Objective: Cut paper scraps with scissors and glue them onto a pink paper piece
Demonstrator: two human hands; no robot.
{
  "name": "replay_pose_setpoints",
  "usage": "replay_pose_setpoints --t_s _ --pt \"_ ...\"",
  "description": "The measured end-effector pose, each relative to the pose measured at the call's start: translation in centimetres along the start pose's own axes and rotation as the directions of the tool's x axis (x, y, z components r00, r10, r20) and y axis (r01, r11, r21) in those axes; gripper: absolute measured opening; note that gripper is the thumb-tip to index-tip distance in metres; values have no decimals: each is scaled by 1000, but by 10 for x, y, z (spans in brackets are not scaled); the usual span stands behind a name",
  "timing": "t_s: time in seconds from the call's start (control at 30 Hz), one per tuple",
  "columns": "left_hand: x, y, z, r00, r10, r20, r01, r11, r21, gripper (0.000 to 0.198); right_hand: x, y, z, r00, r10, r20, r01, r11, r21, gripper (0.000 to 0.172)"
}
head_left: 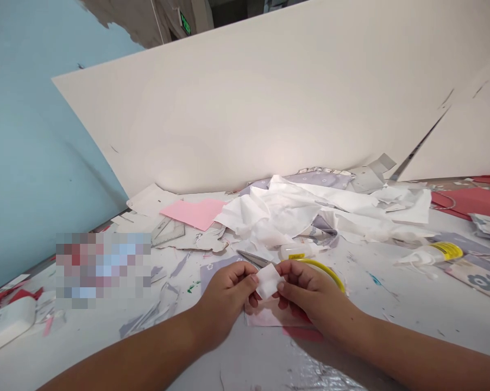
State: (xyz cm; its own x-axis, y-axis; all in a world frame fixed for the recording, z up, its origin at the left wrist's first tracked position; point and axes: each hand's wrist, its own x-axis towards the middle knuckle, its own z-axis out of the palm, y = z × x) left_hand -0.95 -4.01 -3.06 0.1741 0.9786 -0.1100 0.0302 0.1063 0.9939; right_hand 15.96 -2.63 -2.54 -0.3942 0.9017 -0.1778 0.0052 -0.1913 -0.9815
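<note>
A small white square piece (pixel 268 281), perhaps paper or cloth, is pinched between my two hands. My left hand (pixel 233 288) grips its left edge with thumb and fingertips. On the opposite edge, my right hand (pixel 306 289) has its fingers closed in the same way. Below them on the table lies a pale pink sheet (pixel 265 317), partly covered by my hands. Scissors (pixel 253 258) lie just beyond, their blades showing. A yellow ring-shaped item (pixel 330 271) curves behind my right hand, and part of it is hidden. Close by is a small clear bottle with a yellow label (pixel 296 251).
Crumpled white cloth or paper (pixel 277 212) is heaped at the back. A pink sheet (pixel 194 212) and a clear set square (pixel 167 232) lie left of it. To the right are a glue bottle (pixel 436 253) and red paper (pixel 471 202). A white panel (pixel 269 108) stands behind.
</note>
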Motion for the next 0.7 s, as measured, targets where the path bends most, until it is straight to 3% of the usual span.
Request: replay_pose_setpoints --t_s 0.17,0.3,0.4,0.57,0.63,0.7 --pt "-1 1 0 998 33 -54 -30 998 57 19 0 2 -3 998 -16 54 12 998 68 29" --pt "-4 -2 1 997 60 -57 -52 989 135 20 2 8 -5 998 -22 57 17 995 95 17" --pt "-5 -4 3 998 53 -38 -48 991 127 20 2 8 -3 997 -29 78 19 992 126 21" --pt "-4 -2 3 998 34 -48 -26 988 149 19 0 3 0 998 -5 56 -1 994 106 13" --pt "-5 -1 1 995 89 -52 -76 971 227 15 -1 1 0 999 7 35 -10 996 92 11" --pt "-6 0 -2 964 262 -42 -227 897 380 20 -2 -3 -1 999 37 24 -38 997 65 9"
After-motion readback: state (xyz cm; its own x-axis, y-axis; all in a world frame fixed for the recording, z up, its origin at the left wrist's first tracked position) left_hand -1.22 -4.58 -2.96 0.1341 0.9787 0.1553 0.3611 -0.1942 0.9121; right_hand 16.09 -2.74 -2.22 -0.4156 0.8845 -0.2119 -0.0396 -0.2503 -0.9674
